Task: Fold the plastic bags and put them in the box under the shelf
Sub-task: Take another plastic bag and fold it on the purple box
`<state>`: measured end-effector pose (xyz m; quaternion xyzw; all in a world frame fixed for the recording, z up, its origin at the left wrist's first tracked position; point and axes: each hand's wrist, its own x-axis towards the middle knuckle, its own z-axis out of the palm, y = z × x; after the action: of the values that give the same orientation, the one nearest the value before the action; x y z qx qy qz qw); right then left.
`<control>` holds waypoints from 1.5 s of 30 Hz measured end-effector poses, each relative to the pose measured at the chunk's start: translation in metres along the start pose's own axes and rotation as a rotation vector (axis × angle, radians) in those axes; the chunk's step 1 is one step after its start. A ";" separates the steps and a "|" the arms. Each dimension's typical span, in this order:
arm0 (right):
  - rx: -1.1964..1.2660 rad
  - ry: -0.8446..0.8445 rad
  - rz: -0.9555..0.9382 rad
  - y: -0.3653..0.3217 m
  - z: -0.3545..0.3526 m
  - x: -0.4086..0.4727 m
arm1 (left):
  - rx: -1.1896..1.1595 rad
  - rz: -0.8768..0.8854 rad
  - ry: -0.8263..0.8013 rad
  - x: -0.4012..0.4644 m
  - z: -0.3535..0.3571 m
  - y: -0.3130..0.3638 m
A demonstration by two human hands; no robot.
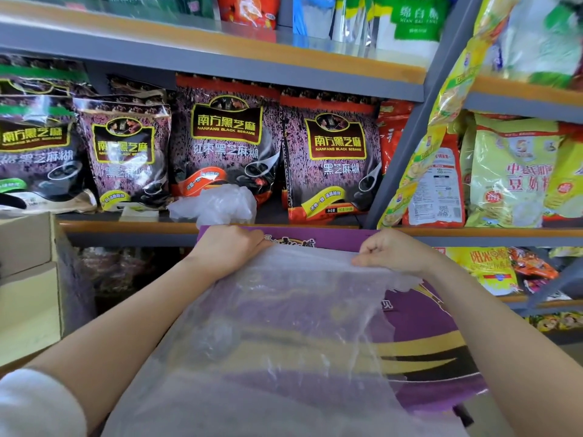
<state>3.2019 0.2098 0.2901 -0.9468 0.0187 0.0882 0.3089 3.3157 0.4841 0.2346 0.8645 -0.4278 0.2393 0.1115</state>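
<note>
Two hands pinch one clear bag over a purple box

Both hands grip the far edge of a clear plastic bag (284, 326), which lies spread over a purple box (435, 326). Left hand (228, 247) curls its fingers on the bag's far left corner; right hand (391, 250) pinches the far right corner. Beyond the purple box, a second crumpled plastic bag (217, 205) sits on the shelf (126, 227) before the black sesame packets (328, 159). Left of the purple box stands a cardboard carton (28, 279)
</note>
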 end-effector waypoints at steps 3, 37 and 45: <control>-0.190 0.027 -0.026 -0.004 0.000 0.007 | -0.104 -0.129 -0.240 0.011 -0.008 0.005; -0.230 0.215 -0.219 0.022 0.002 -0.012 | 0.067 -0.148 -0.199 0.048 -0.012 0.112; 0.022 0.424 -0.327 0.062 -0.010 -0.032 | -0.376 -0.178 -0.110 0.058 0.028 0.158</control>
<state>3.1666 0.1528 0.2675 -0.9312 -0.0694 -0.1633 0.3185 3.2295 0.3376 0.2382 0.8746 -0.3924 0.0970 0.2678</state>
